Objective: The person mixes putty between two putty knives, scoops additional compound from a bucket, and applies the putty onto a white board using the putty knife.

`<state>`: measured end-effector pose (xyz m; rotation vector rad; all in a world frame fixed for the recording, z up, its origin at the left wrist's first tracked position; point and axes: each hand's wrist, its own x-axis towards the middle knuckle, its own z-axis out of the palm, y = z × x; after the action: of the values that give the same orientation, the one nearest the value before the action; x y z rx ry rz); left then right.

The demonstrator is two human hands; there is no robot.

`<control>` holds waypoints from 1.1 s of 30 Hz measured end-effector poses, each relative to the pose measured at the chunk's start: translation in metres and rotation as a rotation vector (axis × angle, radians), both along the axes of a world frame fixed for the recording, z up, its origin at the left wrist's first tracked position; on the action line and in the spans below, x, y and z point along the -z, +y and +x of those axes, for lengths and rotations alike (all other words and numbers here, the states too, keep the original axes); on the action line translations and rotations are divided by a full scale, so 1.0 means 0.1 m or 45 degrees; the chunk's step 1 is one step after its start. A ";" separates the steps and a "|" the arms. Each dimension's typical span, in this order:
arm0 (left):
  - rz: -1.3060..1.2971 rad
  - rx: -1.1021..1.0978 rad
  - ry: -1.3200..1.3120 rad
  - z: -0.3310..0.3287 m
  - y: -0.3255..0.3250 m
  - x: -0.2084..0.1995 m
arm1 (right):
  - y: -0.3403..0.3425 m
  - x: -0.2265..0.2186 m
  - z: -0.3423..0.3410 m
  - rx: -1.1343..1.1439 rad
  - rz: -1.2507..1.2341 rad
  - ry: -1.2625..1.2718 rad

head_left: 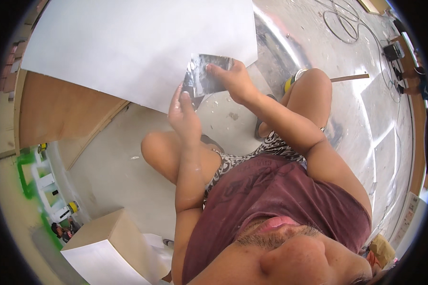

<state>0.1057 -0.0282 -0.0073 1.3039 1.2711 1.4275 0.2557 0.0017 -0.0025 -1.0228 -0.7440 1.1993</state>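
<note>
Both my hands are raised in front of the near edge of a large white panel [142, 42]. Between them is a thin, shiny dark rectangular sheet [199, 78] with glossy reflections; its exact kind cannot be made out. My right hand [236, 81] grips its right side, thumb lying across the face. My left hand [183, 111] pinches the lower left part between thumb and fingers. Whether it is one piece or two overlapping pieces is unclear. Both hands are closed.
Brown wooden board [62, 102] stands under the panel's left. Yellow-banded tin [290, 83] and wooden stick [349, 77] are by my right knee. Hose [340, 26] coils at the far right, near a black box [393, 51]. A white-and-tan box [104, 256] stands at lower left.
</note>
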 end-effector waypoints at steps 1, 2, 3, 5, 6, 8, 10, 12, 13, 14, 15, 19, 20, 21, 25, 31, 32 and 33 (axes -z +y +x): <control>0.001 0.011 0.010 0.01 0.00 0.01 | 0.10 -0.04 0.07 0.011 0.001 0.010; -0.133 0.029 0.022 0.01 -0.03 0.02 | 0.21 -0.10 0.18 0.065 0.029 0.216; -0.267 0.046 0.036 0.01 -0.06 0.02 | 0.34 -0.12 0.30 0.118 0.058 0.424; -0.238 0.055 0.024 0.01 -0.06 0.08 | 0.82 0.06 0.79 0.546 0.275 0.019; -0.259 0.029 -0.128 0.00 -0.03 0.10 | 1.19 0.22 1.15 0.663 0.341 -0.056; -0.282 0.049 -0.431 0.02 0.02 0.04 | 1.76 0.44 1.76 0.751 0.432 -0.173; -0.320 0.078 -0.471 0.04 0.04 0.01 | 1.99 0.46 2.09 0.749 0.457 -0.216; -0.370 0.096 -0.526 -0.02 0.04 0.04 | 2.14 0.43 2.09 0.702 0.518 -0.219; -0.368 0.096 -0.518 -0.05 0.04 0.08 | 2.17 0.41 2.04 0.704 0.518 -0.210; -0.383 0.096 -0.522 -0.07 0.06 0.12 | 2.18 0.38 2.01 0.761 0.428 -0.326; -0.398 0.082 -0.525 -0.10 0.06 0.14 | 2.18 0.33 1.89 0.801 0.334 -0.437; -0.386 0.149 -0.521 0.02 0.06 0.13 | 2.10 0.28 1.55 0.951 -0.220 -1.221; -0.395 0.135 -0.515 0.01 0.05 0.13 | 2.02 0.25 1.31 0.999 0.012 -1.138; -0.406 0.134 -0.519 -0.01 0.04 0.13 | 1.89 0.20 1.09 1.043 0.246 -1.048; -0.426 0.195 -0.544 0.06 0.05 0.11 | 1.78 0.33 1.27 1.024 0.387 -0.984; -0.401 0.207 -0.557 0.09 0.07 0.09 | 2.08 0.18 1.69 1.046 0.327 -0.542; -0.400 0.210 -0.559 0.10 0.08 0.10 | 2.13 0.17 1.71 1.088 0.290 -0.599; -0.402 0.192 -0.543 0.07 0.08 0.13 | 2.17 0.13 1.63 1.079 0.290 -0.594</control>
<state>0.1129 -0.0207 -0.0200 0.8115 1.0347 1.2527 0.4191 0.2187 -0.0153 -1.2537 -0.6679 0.1418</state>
